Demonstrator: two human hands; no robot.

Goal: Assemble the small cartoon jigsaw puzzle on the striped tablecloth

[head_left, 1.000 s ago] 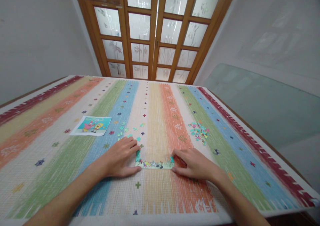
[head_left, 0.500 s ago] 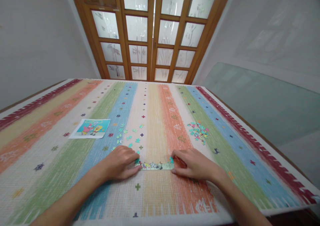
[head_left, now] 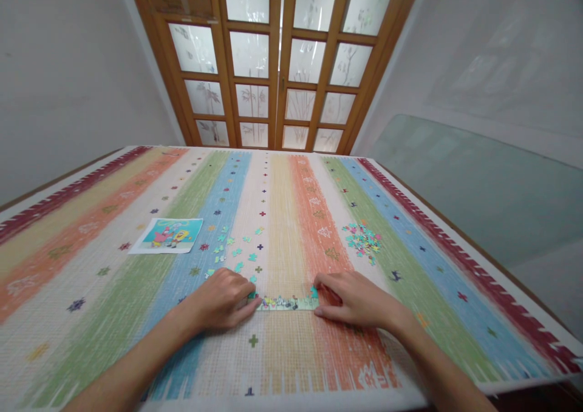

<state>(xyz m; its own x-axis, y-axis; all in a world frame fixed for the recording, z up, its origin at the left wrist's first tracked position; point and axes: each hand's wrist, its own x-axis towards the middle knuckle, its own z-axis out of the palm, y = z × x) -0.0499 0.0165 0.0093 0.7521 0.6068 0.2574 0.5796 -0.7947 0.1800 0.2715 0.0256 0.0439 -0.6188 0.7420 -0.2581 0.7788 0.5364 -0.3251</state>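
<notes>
A row of joined jigsaw puzzle pieces point(head_left: 286, 303) lies flat on the striped tablecloth point(head_left: 286, 351) in front of me. My left hand point(head_left: 226, 298) grips its left end, thumb at the near side and curled fingers at the far side. At the other end, my right hand point(head_left: 353, 298) holds the strip between thumb and fingers, where a turquoise piece point(head_left: 314, 292) shows by the fingertips. Both ends are partly hidden by the fingers. Several loose turquoise pieces point(head_left: 237, 252) are scattered just beyond my left hand.
A heap of mixed puzzle pieces point(head_left: 363, 241) sits beyond my right hand. On the left lies a printed cartoon picture point(head_left: 168, 236). Wooden glazed doors point(head_left: 279, 66) stand behind the table, with a pale green panel point(head_left: 473, 181) along the right wall.
My left thumb has drawn slightly up toward the fingers at the strip's left end. My right hand keeps its hold, and the view has shifted very slightly.
</notes>
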